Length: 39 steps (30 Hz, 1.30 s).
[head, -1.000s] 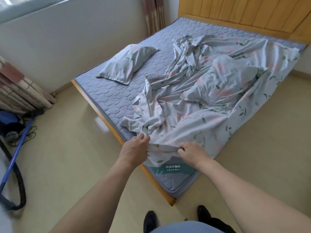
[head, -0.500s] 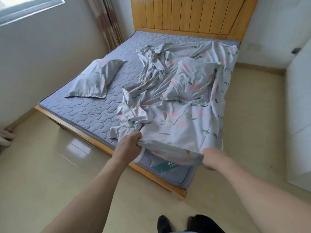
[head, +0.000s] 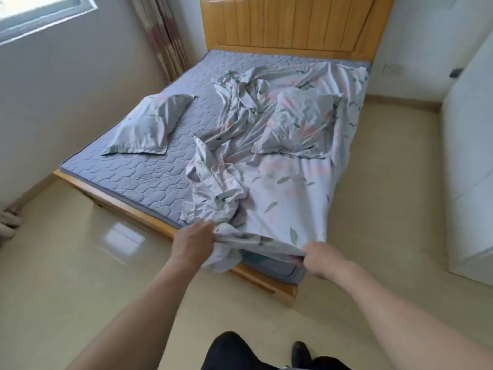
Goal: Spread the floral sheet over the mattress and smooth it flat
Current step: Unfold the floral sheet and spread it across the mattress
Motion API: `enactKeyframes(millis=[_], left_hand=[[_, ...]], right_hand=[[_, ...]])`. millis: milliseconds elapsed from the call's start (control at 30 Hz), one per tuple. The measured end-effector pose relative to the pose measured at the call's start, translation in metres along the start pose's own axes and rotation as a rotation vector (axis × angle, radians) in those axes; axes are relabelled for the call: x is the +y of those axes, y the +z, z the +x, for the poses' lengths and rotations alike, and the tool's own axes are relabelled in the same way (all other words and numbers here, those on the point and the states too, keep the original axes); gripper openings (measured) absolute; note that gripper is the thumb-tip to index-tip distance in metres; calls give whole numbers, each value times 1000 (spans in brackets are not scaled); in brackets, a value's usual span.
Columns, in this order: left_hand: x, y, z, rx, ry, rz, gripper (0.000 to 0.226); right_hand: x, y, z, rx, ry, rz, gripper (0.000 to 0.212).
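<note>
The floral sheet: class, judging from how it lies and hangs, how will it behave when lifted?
The floral sheet is probably floppy: it bunches in folds and sags between the left hand and right hand. Likely light, though the pillow on it may drag.

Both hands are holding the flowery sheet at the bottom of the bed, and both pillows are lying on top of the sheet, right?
Not quite. Only one pillow lies on the floral sheet; the other pillow rests on the bare mattress. The head view shows this. The left hand and right hand do grip the sheet.
</note>
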<state>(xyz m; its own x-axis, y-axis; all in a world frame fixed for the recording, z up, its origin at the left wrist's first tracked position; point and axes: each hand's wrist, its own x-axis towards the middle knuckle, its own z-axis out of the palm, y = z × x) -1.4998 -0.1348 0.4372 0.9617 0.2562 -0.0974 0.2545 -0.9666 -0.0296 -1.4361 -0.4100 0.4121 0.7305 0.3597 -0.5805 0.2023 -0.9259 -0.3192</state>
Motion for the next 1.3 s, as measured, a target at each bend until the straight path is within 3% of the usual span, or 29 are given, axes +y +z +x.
enactKeyframes(millis=[67, 133, 200, 267, 367, 500, 567, 700, 867, 967, 1033, 1200, 1300], left_hand=[[-31, 11, 8, 48, -101, -73, 28], [-48, 15, 22, 30, -58, -228, 25], [-40, 15, 32, -115, 29, -441, 22], [-24, 19, 35, -346, 104, -548, 25], [-2, 38, 22, -615, 302, -422, 25], [-18, 50, 15, -827, 453, -406, 39], [-42, 51, 31, -812, 441, -354, 42], [-96, 47, 73, -760, 250, -284, 33], [-135, 46, 116, -720, 151, -233, 26], [-147, 60, 130, -704, 137, -258, 23], [-150, 65, 129, -708, 136, -282, 38], [-141, 106, 192, -696, 325, -187, 56], [-113, 170, 252, -587, 572, -39, 67]], right_hand=[[28, 6, -3, 7, 151, -29, 27], [43, 11, -8, 28, 257, -61, 19], [41, 18, -11, 0, 322, -158, 14], [22, 32, -8, -44, 340, -216, 29], [-13, 50, -2, -79, 338, -192, 43], [-62, 59, 17, -44, 329, -114, 42], [-86, 61, 25, -61, 328, -44, 45], [-118, 63, 41, -99, 301, 189, 44], [-143, 68, 78, -151, 294, 237, 44], [-155, 70, 111, -177, 289, 256, 34], [-163, 71, 121, -173, 309, 280, 15], [-172, 116, 199, -151, 437, 544, 5], [-164, 158, 266, -79, 539, 734, 26]])
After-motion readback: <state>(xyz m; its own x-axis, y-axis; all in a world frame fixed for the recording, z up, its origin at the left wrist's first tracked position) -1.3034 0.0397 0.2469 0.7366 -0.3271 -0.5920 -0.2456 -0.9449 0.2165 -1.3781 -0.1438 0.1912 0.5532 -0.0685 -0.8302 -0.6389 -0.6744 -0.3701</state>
